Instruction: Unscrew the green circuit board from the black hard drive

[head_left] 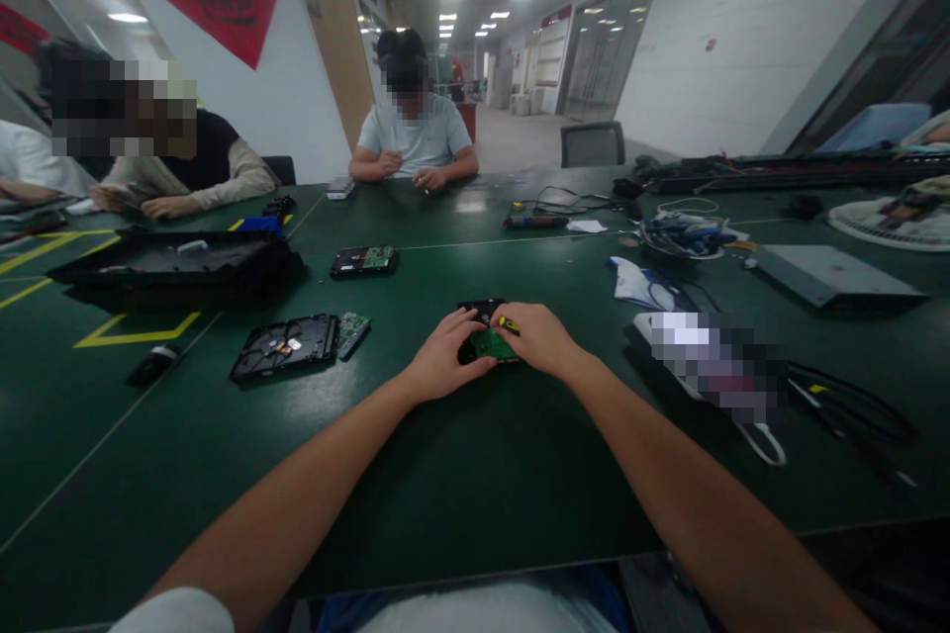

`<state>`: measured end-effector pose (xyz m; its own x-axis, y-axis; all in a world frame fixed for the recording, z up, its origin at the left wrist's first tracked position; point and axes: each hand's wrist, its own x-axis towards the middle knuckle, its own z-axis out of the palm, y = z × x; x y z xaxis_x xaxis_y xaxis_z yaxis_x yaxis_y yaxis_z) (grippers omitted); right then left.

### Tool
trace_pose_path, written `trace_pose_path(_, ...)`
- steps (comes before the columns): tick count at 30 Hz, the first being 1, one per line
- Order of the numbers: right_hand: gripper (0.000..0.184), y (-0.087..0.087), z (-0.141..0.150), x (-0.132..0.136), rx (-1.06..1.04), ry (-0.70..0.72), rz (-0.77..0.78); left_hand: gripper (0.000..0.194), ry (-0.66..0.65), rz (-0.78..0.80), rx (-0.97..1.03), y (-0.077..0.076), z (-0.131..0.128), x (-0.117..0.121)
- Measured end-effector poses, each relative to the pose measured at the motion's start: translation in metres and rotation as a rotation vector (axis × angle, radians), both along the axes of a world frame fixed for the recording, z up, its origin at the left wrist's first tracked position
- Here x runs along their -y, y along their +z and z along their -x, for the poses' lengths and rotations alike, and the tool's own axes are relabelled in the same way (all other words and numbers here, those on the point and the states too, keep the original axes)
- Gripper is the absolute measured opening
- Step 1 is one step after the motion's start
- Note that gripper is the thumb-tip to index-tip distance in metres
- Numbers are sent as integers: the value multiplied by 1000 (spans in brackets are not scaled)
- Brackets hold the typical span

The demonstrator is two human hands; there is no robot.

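Note:
A hard drive (490, 346) with a green circuit board on its upper face lies on the dark green table in front of me. My left hand (447, 354) grips its left side, fingers along the far edge and thumb at the near edge. In my right hand (541, 338) is a screwdriver (509, 325) with a yellow and black handle, held over the board; its tip is hidden. To the left lie another hard drive (288, 346) and, by its right end, a loose green circuit board (353, 334). Farther back is a third hard drive (364, 261).
A black tray-like housing (178, 262) stands at the left. On the right are a white device (698, 366) with blurred top, cables (853, 406) and a flat grey metal box (835, 274). Two people (414, 129) sit across the table; another is partly visible far left.

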<state>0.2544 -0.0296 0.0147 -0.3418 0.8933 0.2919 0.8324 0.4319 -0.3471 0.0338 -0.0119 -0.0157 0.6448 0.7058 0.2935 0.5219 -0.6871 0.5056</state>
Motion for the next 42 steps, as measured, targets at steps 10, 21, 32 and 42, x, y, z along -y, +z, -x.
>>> trace_pose_path(10,20,5,-8,2,-83,-98,-61,57,5,9,-11,2,-1,2)
trace_pose_path(21,38,18,-32,1,-406,-305,-572,65,103,103,-84,8,-1,8)
trace_pose_path(32,48,3,-23,-4,-385,-191,-421,63,111,151,-89,17,-3,13)
trace_pose_path(42,61,8,-23,1,-454,-231,-430,64,105,150,-76,15,-1,12)
